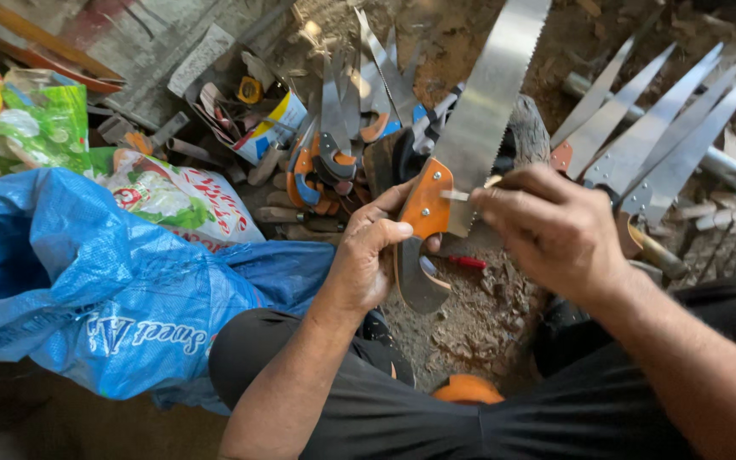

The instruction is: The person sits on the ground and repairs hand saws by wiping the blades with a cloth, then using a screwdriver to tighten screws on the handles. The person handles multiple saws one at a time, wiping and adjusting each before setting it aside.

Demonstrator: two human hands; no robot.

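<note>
Left hand [368, 255] grips the orange-handled saw [470, 128], right hand [555, 230] pinches a small pin [456, 195] at its handle, above a dirt floor [470, 324].

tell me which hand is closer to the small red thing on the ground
Left. The left hand grips the saw handle just beside the red thing; the right hand is farther off, above right.
</note>
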